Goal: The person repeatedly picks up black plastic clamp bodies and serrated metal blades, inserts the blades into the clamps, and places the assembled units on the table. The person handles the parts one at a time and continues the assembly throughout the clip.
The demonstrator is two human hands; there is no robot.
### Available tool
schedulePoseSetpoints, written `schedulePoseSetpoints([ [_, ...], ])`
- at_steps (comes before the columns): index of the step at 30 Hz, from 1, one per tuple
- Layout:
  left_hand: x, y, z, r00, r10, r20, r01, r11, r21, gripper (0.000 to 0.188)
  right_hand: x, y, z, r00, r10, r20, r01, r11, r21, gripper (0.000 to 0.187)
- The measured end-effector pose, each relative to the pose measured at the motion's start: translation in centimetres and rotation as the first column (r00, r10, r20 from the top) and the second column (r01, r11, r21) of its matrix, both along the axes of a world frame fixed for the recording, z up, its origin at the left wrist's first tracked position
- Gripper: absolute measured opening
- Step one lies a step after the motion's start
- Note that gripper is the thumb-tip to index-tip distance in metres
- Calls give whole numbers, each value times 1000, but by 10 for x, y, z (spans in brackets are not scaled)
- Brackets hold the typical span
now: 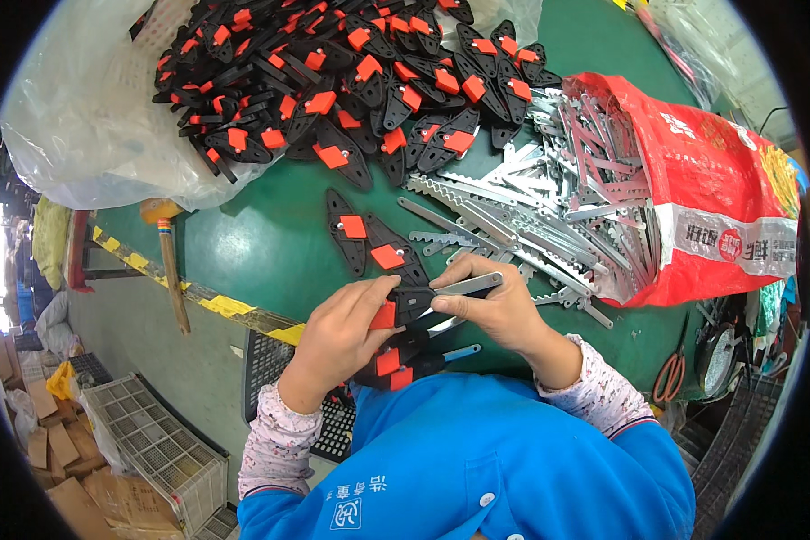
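Near the table's front edge, my left hand [337,326] is closed round a black plastic plate [414,304] with a red tab. My right hand [504,310] pinches a flat metal strip [470,284], its inner end meeting the plate's right side. Fingertips hide how far the strip goes in. Just beyond my hands, two similar black plates, one on the left [340,236] and one beside it [400,259], lie on the green table [252,238]. Close to my body sit more red-tabbed black pieces [389,367], partly covered by my left hand.
Black plates [333,90] are heaped at the back on clear plastic sheeting [81,126]. Loose toothed metal strips [531,216] spill from a red bag [702,180] at right. A mallet [166,261] rests at the left edge; scissors [669,376] are at right. A crate [157,441] stands lower left.
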State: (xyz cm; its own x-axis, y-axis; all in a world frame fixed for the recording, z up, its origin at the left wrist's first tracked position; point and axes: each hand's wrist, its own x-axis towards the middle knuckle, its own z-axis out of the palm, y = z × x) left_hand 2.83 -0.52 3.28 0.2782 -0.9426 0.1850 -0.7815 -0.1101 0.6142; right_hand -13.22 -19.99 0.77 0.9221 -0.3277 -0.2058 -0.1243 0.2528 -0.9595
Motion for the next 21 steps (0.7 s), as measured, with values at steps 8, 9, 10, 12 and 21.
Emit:
schedulePoseSetpoints([
  [8,-27,-7,-2,987,73,144,-101,975,198,98,-12,1,-7,979,198,56,-105,716,-690,19],
  [9,-35,-7,-7,982,70,178,-110,967,228,102,-10,1,-12,953,290,83,-88,529,-844,26],
  [10,-45,-5,-13,975,66,211,-120,959,257,106,-11,0,-10,952,291,91,-50,444,-895,28],
  [12,-57,1,-20,964,63,257,-139,948,286,111,-10,-5,-6,962,254,102,8,346,-938,32],
  [21,-48,42,6,927,-94,364,-138,817,560,73,39,25,-29,1000,2,7,7,110,-994,41],
])
